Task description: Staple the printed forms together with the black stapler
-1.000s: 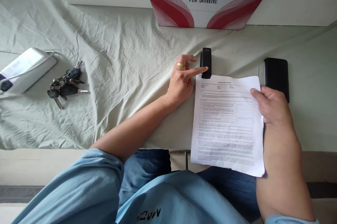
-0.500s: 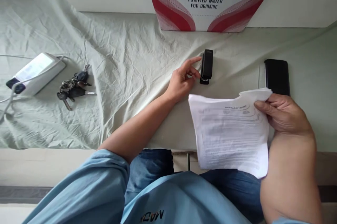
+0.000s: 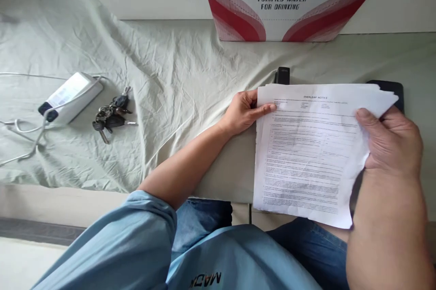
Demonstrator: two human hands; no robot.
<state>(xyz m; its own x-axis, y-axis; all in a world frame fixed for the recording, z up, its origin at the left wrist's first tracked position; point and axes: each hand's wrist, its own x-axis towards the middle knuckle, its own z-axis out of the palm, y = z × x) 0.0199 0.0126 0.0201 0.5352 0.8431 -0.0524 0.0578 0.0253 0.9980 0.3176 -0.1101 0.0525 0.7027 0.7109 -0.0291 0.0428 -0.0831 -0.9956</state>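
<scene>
Desk (image 3: 190, 67): lying under a wrinkled pale cloth.
Papers (image 3: 306, 149): hovering over the desk's near edge, covering most of the stapler (image 3: 282, 75).
Right hand (image 3: 391, 145): fingers pinching the papers' right edge.
Left hand (image 3: 245, 110): fingers pinching the top-left corner.
</scene>
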